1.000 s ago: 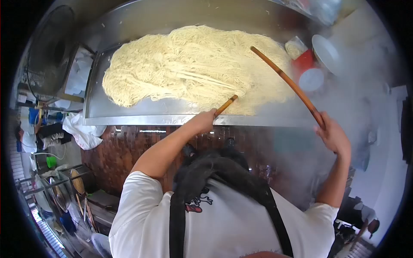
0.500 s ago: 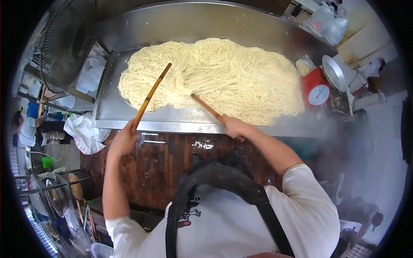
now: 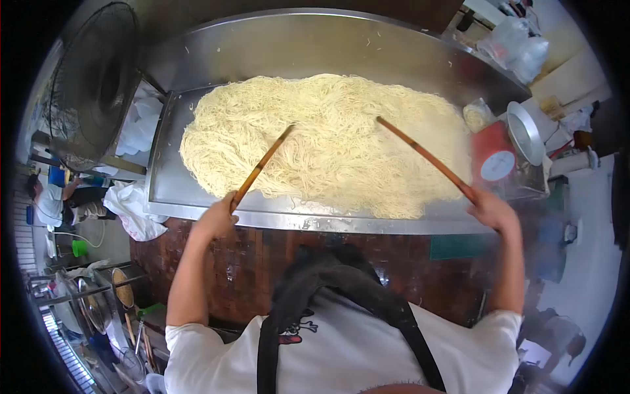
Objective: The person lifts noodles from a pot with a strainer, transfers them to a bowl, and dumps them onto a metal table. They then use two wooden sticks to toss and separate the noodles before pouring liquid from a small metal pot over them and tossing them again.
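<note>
A wide heap of pale yellow noodles (image 3: 328,141) lies spread over a steel tray table (image 3: 170,190). My left hand (image 3: 215,220) grips a long wooden stick (image 3: 262,166) at the tray's near edge; its tip rests in the noodles left of centre. My right hand (image 3: 492,210) grips a second wooden stick (image 3: 423,156), which slants up and left with its tip over the right half of the heap. Both sticks point inward toward the middle of the pile.
A red scale (image 3: 493,156) with a steel pan (image 3: 525,134) stands at the tray's right end. A large fan (image 3: 88,85) stands at the left. White cloths (image 3: 134,210) hang by the left corner. Another person (image 3: 46,200) is at far left. Plastic bags (image 3: 515,46) sit back right.
My right hand swung from the tray's middle out to the right, lifting its stick. My left stick shifted right into the heap. The noodles now lie spread more evenly.
</note>
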`<state>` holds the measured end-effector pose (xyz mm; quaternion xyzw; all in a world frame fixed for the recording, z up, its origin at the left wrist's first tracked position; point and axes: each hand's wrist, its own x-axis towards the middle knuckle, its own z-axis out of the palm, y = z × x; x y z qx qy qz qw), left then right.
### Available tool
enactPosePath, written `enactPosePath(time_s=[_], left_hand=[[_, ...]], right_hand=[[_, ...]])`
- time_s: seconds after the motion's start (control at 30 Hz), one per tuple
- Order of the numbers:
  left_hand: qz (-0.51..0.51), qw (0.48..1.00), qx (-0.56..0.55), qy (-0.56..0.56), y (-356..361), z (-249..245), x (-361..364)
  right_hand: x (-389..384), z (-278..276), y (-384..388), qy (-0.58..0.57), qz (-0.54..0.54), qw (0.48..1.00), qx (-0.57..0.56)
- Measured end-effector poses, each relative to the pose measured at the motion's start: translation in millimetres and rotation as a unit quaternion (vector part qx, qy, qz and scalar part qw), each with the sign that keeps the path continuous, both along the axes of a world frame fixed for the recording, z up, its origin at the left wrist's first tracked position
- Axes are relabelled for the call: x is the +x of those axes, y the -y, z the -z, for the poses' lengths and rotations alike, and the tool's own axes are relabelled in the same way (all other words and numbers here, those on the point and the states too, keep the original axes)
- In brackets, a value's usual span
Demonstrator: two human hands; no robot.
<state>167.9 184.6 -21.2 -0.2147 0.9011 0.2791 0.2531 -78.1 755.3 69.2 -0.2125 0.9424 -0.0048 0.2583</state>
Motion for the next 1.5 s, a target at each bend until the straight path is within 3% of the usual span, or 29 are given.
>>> enactPosePath(time_s=[0.07,0.1,0.13,0.17,0.2,0.23,0.3,0.33,0.43,0.53,0.6,0.63,0.7,0.73,0.77,0.8,0.87,0.9,0.93,0.97,1.03,1.1,1.13,1.23,1.33,1.4,1.43,1.47,1.5], left_hand=[[-0.022,0.998,-0.004,-0.052,-6,73,-15],[-0.042,0.996,-0.009,-0.074,-35,75,-42],[-0.04,0.988,0.027,-0.15,-41,121,-68],[0.004,0.978,0.049,-0.204,-49,146,-99],[-0.089,0.986,0.101,-0.1,-74,106,-132],[-0.108,0.978,0.133,-0.117,-75,92,-131],[-0.154,0.955,0.198,-0.156,-67,81,-127],[-0.09,0.936,0.147,-0.307,-38,150,-103],[-0.13,0.959,0.13,-0.217,-58,157,-88],[-0.166,0.957,0.125,-0.202,-81,143,-128],[-0.24,0.913,0.285,-0.168,-72,79,-125],[-0.271,0.879,0.359,-0.16,-65,49,-126],[-0.259,0.92,0.279,-0.098,-54,8,-93],[-0.171,0.943,0.218,-0.182,-25,28,-64],[-0.091,0.95,0.138,-0.266,3,49,-36],[-0.106,0.967,0.135,-0.189,31,38,-3],[-0.07,0.989,0.091,-0.093,88,3,60],[-0.109,0.991,0.075,-0.018,99,-43,79],[-0.023,0.991,0.037,-0.129,129,-46,107],[-0.157,0.986,0.05,-0.027,138,-72,113],[-0.155,0.983,-0.095,0.001,156,-72,100],[-0.027,0.992,-0.081,-0.092,201,19,82],[0.032,0.976,-0.055,-0.206,201,61,56],[0.062,0.995,0.006,-0.079,169,84,-52],[0.1,0.991,0.066,-0.067,192,35,-45],[0.161,0.965,0.09,-0.187,264,36,18],[0.07,0.989,0.128,-0.033,287,-1,46],[0.089,0.989,0.069,-0.096,316,-2,90],[0.009,0.997,0.075,-0.035,319,-23,107]], right_hand=[[-64,127,40,0.033,-0.071,0.994,-0.074],[-84,199,80,-0.005,-0.103,0.976,-0.191],[-80,206,149,0.092,0.041,0.972,-0.212],[-80,214,201,0.094,0.024,0.962,-0.255],[-83,216,242,0.116,0.015,0.952,-0.283],[-70,166,263,0.23,0.085,0.932,-0.266],[-71,196,249,0.08,0.005,0.926,-0.369],[-69,209,231,0.071,0.001,0.931,-0.359],[-20,247,221,0.087,0.042,0.946,-0.309],[11,220,291,0.129,-0.02,0.925,-0.357],[15,118,321,0.254,0.109,0.875,-0.397],[5,97,321,0.179,0.08,0.894,-0.404],[-15,85,291,0.037,0.005,0.911,-0.41],[-27,84,268,-0.028,-0.042,0.911,-0.41],[-39,88,240,-0.046,-0.053,0.944,-0.322],[-31,69,212,-0.027,-0.027,0.949,-0.312],[-29,51,142,-0.021,0.007,0.991,-0.134],[-4,18,123,-0.059,0.019,0.996,-0.064],[-1,18,79,-0.043,0.006,0.998,-0.04],[22,-21,81,-0.002,0.081,0.997,0.018],[61,-63,82,-0.053,0.117,0.991,0.033],[88,-104,124,-0.079,0.161,0.982,0.055],[100,-112,145,-0.091,0.181,0.977,0.066],[106,-103,200,-0.132,0.078,0.988,-0.023],[92,-80,278,-0.048,0.021,0.998,-0.032],[90,-66,323,0.005,0.013,1.0,0.002],[85,-58,339,0.031,0.01,0.999,0.019],[76,-31,348,0.04,-0.03,0.999,-0.006],[67,3,356,0.047,-0.067,0.996,-0.031]])
